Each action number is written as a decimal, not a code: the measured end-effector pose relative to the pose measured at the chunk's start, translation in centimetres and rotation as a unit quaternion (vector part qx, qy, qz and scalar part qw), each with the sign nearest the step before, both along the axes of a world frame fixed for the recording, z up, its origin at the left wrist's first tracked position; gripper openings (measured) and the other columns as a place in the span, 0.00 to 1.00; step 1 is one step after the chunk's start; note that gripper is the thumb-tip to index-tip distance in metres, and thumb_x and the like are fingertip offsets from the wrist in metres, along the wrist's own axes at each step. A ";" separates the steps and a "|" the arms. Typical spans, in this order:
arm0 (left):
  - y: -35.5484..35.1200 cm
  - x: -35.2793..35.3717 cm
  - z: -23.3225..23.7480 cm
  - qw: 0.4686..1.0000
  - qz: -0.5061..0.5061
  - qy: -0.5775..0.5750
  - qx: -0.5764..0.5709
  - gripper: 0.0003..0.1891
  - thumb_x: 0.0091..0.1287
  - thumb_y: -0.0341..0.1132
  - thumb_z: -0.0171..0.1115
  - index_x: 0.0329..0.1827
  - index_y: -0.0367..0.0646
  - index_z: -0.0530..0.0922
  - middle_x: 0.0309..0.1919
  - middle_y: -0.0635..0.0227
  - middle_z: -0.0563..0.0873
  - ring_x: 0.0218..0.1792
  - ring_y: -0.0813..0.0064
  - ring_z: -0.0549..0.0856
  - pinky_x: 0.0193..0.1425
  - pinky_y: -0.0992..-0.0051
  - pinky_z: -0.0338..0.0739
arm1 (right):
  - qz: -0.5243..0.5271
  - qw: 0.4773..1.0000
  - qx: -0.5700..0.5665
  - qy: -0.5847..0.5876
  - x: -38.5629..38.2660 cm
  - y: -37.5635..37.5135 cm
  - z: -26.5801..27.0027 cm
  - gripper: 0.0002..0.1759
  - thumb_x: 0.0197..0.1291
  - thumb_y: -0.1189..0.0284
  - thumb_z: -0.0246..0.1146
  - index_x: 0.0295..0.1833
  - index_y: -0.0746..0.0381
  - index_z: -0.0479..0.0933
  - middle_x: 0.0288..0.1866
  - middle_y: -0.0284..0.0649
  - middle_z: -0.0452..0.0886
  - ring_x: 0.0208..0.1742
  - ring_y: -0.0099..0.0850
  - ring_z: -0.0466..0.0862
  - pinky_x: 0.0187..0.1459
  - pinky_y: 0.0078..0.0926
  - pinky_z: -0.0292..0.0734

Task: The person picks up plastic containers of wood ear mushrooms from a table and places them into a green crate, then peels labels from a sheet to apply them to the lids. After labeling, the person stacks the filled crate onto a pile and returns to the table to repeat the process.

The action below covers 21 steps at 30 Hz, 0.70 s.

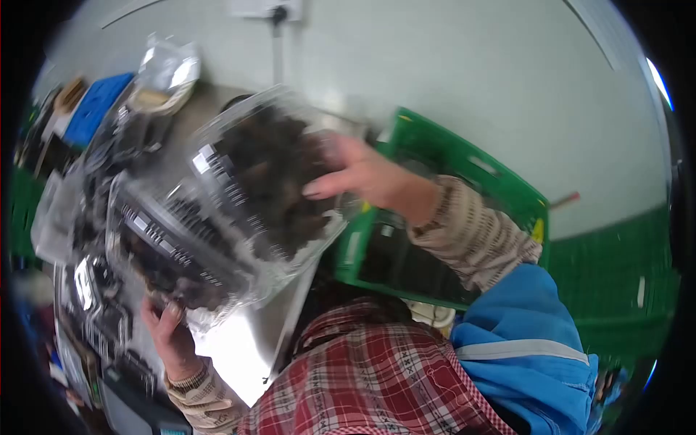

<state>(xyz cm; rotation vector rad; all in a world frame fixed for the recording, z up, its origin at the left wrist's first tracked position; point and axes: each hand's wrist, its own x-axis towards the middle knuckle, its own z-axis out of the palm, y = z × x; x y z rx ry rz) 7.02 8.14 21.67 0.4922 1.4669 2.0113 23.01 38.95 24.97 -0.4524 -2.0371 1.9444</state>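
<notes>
My right hand [366, 177] grips a clear plastic punnet [272, 170] by its right side, thumb and fingers on it. Dark, lumpy pieces fill the punnet; motion blur hides what they are. A second clear punnet [174, 243], also with dark contents and a printed label strip, is in my left hand [172, 337], held at its lower edge. Both punnets are tilted and touch or overlap side by side above the worktop, in front of my chest.
A green crate [464, 156] with dark contents stands at right against the pale wall, another green crate [616, 290] beyond it. On the left, the worktop carries several clear plastic trays [94, 304], a blue box [98, 109] and a basket with clear wrapping [167, 76].
</notes>
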 end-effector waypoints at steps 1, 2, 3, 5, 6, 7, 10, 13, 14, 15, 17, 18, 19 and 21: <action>2.7 1.4 0.6 1.000 -0.023 -0.013 0.003 0.22 0.50 0.29 0.61 0.50 0.35 0.71 0.36 0.67 0.78 0.40 0.75 0.78 0.47 0.75 0.72 | 0.005 0.997 -0.076 0.019 4.6 0.7 2.0 0.40 0.43 0.69 0.72 0.62 0.72 0.63 0.59 0.44 0.72 0.60 0.32 0.71 0.61 0.28 0.63; 5.3 2.5 -0.4 0.998 -0.057 0.009 -0.001 0.19 0.50 0.27 0.62 0.47 0.36 0.72 0.34 0.69 0.76 0.39 0.78 0.76 0.45 0.76 0.72 | -0.039 0.991 -0.130 0.020 9.3 0.9 3.4 0.37 0.45 0.73 0.68 0.62 0.71 0.64 0.56 0.42 0.74 0.55 0.28 0.74 0.58 0.25 0.67; 8.7 4.9 0.7 0.994 -0.111 -0.008 -0.018 0.18 0.49 0.26 0.63 0.45 0.36 0.73 0.34 0.70 0.78 0.37 0.79 0.77 0.44 0.77 0.72 | -0.068 0.990 -0.118 0.032 13.9 2.1 2.5 0.35 0.46 0.75 0.65 0.62 0.70 0.64 0.54 0.41 0.75 0.53 0.27 0.75 0.56 0.26 0.70; 14.8 9.7 2.1 0.959 -0.277 -0.032 -0.044 0.13 0.52 0.26 0.66 0.42 0.36 0.77 0.32 0.72 0.81 0.34 0.80 0.79 0.43 0.79 0.73 | -0.180 0.969 -0.166 0.027 22.8 1.8 1.7 0.33 0.48 0.75 0.63 0.62 0.70 0.64 0.53 0.41 0.75 0.52 0.29 0.76 0.55 0.28 0.71; 16.7 11.6 2.6 0.933 -0.350 -0.073 -0.042 0.13 0.55 0.25 0.64 0.44 0.35 0.77 0.34 0.69 0.82 0.35 0.79 0.80 0.43 0.78 0.73 | -0.217 0.955 -0.199 0.033 25.9 1.2 0.9 0.34 0.48 0.75 0.63 0.62 0.70 0.64 0.53 0.42 0.76 0.52 0.30 0.77 0.55 0.28 0.72; 18.8 13.6 1.4 0.911 -0.398 -0.091 -0.053 0.13 0.56 0.25 0.64 0.44 0.34 0.77 0.35 0.68 0.83 0.36 0.78 0.80 0.43 0.78 0.73 | -0.260 0.940 -0.219 0.028 29.2 0.8 -0.1 0.33 0.48 0.75 0.63 0.62 0.70 0.64 0.52 0.42 0.76 0.50 0.31 0.78 0.54 0.28 0.72; 23.2 19.4 -2.8 0.848 -0.483 -0.141 -0.164 0.15 0.55 0.32 0.68 0.40 0.30 0.78 0.37 0.62 0.83 0.38 0.75 0.81 0.45 0.77 0.74 | -0.358 0.889 -0.283 -0.027 35.5 -1.0 -3.7 0.30 0.49 0.77 0.63 0.60 0.69 0.66 0.51 0.42 0.77 0.47 0.32 0.79 0.52 0.29 0.73; 25.0 22.4 -8.1 0.805 -0.519 -0.001 -0.288 0.15 0.52 0.34 0.71 0.33 0.30 0.79 0.37 0.56 0.83 0.39 0.71 0.82 0.46 0.75 0.74 | -0.408 0.848 -0.305 -0.144 39.2 -2.8 -10.7 0.27 0.49 0.78 0.64 0.57 0.69 0.69 0.48 0.42 0.79 0.44 0.32 0.80 0.50 0.29 0.74; 25.4 22.8 -9.2 0.759 -0.517 0.156 -0.364 0.15 0.50 0.35 0.72 0.29 0.30 0.79 0.37 0.53 0.83 0.39 0.70 0.82 0.47 0.74 0.73 | -0.406 0.844 -0.278 -0.212 39.7 -3.0 -11.8 0.25 0.49 0.78 0.64 0.56 0.70 0.71 0.46 0.42 0.80 0.44 0.32 0.80 0.49 0.29 0.75; 25.4 22.7 -10.0 0.755 -0.519 0.159 -0.368 0.15 0.50 0.35 0.72 0.29 0.30 0.79 0.37 0.53 0.83 0.39 0.70 0.82 0.47 0.74 0.73 | -0.408 0.842 -0.283 -0.209 40.9 -3.0 -12.1 0.25 0.49 0.78 0.64 0.56 0.70 0.71 0.46 0.42 0.80 0.44 0.32 0.80 0.49 0.29 0.75; 24.8 21.6 -11.2 0.838 -0.396 0.349 -0.136 0.15 0.46 0.36 0.73 0.28 0.32 0.80 0.36 0.51 0.83 0.38 0.68 0.82 0.45 0.74 0.73 | -0.420 0.847 -0.281 -0.165 42.3 -3.7 -10.4 0.24 0.49 0.78 0.65 0.54 0.70 0.72 0.45 0.42 0.80 0.44 0.32 0.80 0.48 0.29 0.75; 24.3 21.0 -8.4 0.846 -0.454 0.209 -0.184 0.14 0.47 0.35 0.72 0.32 0.35 0.81 0.32 0.59 0.83 0.33 0.74 0.80 0.40 0.75 0.73 | -0.433 0.840 -0.266 -0.190 42.7 -3.8 -7.3 0.25 0.49 0.78 0.65 0.56 0.70 0.71 0.47 0.42 0.80 0.45 0.31 0.80 0.49 0.30 0.75; 23.3 20.5 -4.6 0.834 -0.454 0.177 -0.260 0.12 0.48 0.32 0.70 0.32 0.34 0.80 0.27 0.67 0.81 0.29 0.79 0.77 0.35 0.78 0.71 | -0.445 0.853 -0.238 -0.136 44.5 -4.2 -7.3 0.27 0.50 0.78 0.64 0.57 0.70 0.69 0.48 0.41 0.79 0.47 0.31 0.79 0.49 0.30 0.75; 21.1 18.4 -4.6 0.876 -0.395 0.125 -0.246 0.12 0.52 0.30 0.67 0.35 0.32 0.77 0.23 0.71 0.77 0.27 0.82 0.74 0.31 0.79 0.69 | -0.437 0.857 -0.245 -0.123 47.0 -4.6 -6.6 0.26 0.51 0.78 0.62 0.58 0.70 0.68 0.49 0.40 0.79 0.48 0.31 0.79 0.50 0.30 0.74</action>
